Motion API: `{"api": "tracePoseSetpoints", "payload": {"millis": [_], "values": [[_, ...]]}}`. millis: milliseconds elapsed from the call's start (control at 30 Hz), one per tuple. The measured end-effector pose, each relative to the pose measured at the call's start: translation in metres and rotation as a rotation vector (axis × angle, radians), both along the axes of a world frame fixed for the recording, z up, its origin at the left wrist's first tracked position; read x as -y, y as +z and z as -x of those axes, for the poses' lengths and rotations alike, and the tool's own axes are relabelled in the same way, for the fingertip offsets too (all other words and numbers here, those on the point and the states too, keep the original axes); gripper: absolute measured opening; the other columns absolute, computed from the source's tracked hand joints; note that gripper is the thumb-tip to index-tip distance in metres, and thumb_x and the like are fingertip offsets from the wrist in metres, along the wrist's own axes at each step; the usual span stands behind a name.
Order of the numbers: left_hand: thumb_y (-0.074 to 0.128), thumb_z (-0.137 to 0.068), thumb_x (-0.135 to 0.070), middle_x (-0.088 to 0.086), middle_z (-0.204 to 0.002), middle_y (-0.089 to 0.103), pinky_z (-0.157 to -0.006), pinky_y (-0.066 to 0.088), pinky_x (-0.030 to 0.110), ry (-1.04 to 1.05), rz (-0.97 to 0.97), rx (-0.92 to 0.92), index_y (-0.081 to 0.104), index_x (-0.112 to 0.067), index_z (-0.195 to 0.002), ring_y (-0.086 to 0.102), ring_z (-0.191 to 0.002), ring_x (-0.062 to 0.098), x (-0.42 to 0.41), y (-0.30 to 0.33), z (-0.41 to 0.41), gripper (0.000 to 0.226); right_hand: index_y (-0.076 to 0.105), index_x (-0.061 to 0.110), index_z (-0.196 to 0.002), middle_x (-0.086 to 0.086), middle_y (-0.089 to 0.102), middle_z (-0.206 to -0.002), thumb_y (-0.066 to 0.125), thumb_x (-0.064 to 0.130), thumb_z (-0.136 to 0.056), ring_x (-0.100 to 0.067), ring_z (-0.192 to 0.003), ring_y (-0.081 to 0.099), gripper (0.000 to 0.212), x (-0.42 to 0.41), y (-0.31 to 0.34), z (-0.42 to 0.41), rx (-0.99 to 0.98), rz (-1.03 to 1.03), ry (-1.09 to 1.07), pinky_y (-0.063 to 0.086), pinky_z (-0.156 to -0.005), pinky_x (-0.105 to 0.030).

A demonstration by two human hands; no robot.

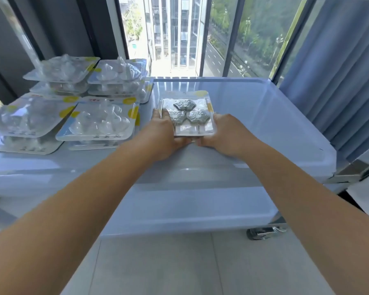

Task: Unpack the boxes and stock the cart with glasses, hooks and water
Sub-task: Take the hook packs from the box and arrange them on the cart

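Held between both hands: hook pack point(189, 114), left hand point(164, 133) gripping its left edge, right hand point(226, 133) its right, low over cart top point(264, 116) near front edge, middle.

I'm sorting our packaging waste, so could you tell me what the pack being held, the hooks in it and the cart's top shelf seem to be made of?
Pack: a clear, glossy plastic blister over what looks like a printed card backing; highlights glint on it.
Hooks: embossed silver-grey heads, probably metal or metallised plastic; the look cannot settle which.
Cart top shelf: smooth, glossy, pale blue-white moulded surface with a rounded raised rim, likely plastic.
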State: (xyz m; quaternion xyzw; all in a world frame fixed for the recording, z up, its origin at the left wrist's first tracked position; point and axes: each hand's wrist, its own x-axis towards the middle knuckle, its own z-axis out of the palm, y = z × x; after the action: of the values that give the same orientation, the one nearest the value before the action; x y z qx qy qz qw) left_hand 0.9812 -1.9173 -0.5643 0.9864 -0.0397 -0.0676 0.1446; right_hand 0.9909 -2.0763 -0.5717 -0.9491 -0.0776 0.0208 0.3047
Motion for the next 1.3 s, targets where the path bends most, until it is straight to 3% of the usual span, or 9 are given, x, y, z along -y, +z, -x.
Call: {"api": "tracePoseSetpoints", "payload": {"millis": [200,300,400,533,667,833,1033,1133,1300], "values": [[0.049,-0.095,-0.038,0.021,-0.156,-0.004,-0.106,0.03,0.037,0.07,-0.175,-0.009,-0.007,0.005,-0.147,0.021,-0.141,0.034,0.007,0.005,-0.049,0.088,0.056,0.004,-0.1,-0.004,0.054,-0.09,0.073,0.034,-0.078,-0.022,-0.086,0.051,0.041,-0.002,-0.002,-0.049,0.007,0.095,0.018,0.038,-0.063,-0.026],[0.048,-0.098,-0.02,0.026,-0.147,0.028,-0.096,0.04,0.035,0.049,-0.331,0.07,0.016,0.01,-0.144,0.041,-0.129,0.035,0.005,0.011,-0.07,0.063,0.04,0.013,-0.07,0.0,0.038,-0.071,0.066,0.029,-0.085,-0.022,-0.077,0.041,0.034,-0.008,-0.004,-0.07,0.047,0.139,0.01,0.027,-0.05,-0.024],[0.049,-0.098,-0.026,0.02,-0.14,0.042,-0.092,0.041,0.032,0.016,-0.379,0.049,0.02,0.01,-0.143,0.047,-0.123,0.032,-0.001,0.011,-0.081,0.064,0.053,0.009,-0.089,-0.01,0.053,-0.094,0.063,0.027,-0.088,-0.024,-0.087,0.047,0.021,-0.012,-0.006,-0.088,0.094,0.142,0.027,0.032,-0.063,-0.025],[0.046,-0.084,-0.066,0.023,-0.152,0.022,-0.101,0.035,0.037,0.108,-0.262,0.013,0.001,0.004,-0.148,0.035,-0.133,0.036,-0.004,0.011,-0.089,0.105,0.041,0.015,-0.075,-0.003,0.04,-0.079,0.066,0.04,-0.085,-0.02,-0.076,0.038,0.037,-0.018,-0.004,-0.097,0.08,0.147,0.054,0.024,-0.049,-0.017],[0.051,-0.082,-0.066,0.023,-0.154,0.016,-0.097,0.038,0.037,0.134,-0.242,0.011,-0.008,0.003,-0.147,0.036,-0.133,0.035,-0.004,0.015,-0.098,0.111,0.035,0.021,-0.066,0.004,0.034,-0.068,0.067,0.045,-0.082,-0.019,-0.072,0.037,0.044,-0.019,-0.003,-0.104,0.067,0.092,0.042,0.024,-0.049,-0.015],[0.051,-0.076,-0.072,0.018,-0.128,0.049,-0.069,0.036,0.03,0.114,-0.251,0.138,0.038,0.0,-0.133,0.052,-0.106,0.03,-0.008,0.015,-0.098,0.093,0.026,0.02,-0.063,0.0,0.034,-0.071,0.063,0.037,-0.088,-0.02,-0.081,0.036,0.048,-0.02,-0.003,-0.109,0.087,0.169,0.051,0.021,-0.05,-0.015],[0.05,-0.085,-0.063,0.018,-0.12,0.054,-0.071,0.036,0.031,0.061,-0.198,0.154,0.045,-0.003,-0.121,0.052,-0.1,0.031,-0.012,0.009,-0.104,0.07,0.034,0.019,-0.068,-0.007,0.046,-0.085,0.061,0.028,-0.09,-0.022,-0.086,0.041,0.036,-0.023,-0.005,-0.114,0.085,0.172,0.033,0.03,-0.061,-0.027],[0.05,-0.086,-0.061,0.019,-0.12,0.053,-0.072,0.035,0.032,0.063,-0.185,0.165,0.04,-0.003,-0.123,0.052,-0.106,0.033,-0.013,0.007,-0.104,0.069,0.049,0.013,-0.095,-0.019,0.053,-0.115,0.058,0.025,-0.091,-0.028,-0.098,0.048,0.016,-0.024,-0.004,-0.112,0.139,0.199,0.057,0.028,-0.072,-0.024],[0.05,-0.09,-0.054,0.019,-0.121,0.052,-0.075,0.035,0.032,0.062,-0.139,0.178,0.045,-0.003,-0.117,0.05,-0.109,0.032,-0.02,0.005,-0.105,0.058,0.051,0.001,-0.115,-0.019,0.046,-0.126,0.051,0.018,-0.094,-0.03,-0.113,0.048,0.027,-0.028,-0.008,-0.108,0.227,0.259,0.051,0.035,-0.08,-0.027]]}}
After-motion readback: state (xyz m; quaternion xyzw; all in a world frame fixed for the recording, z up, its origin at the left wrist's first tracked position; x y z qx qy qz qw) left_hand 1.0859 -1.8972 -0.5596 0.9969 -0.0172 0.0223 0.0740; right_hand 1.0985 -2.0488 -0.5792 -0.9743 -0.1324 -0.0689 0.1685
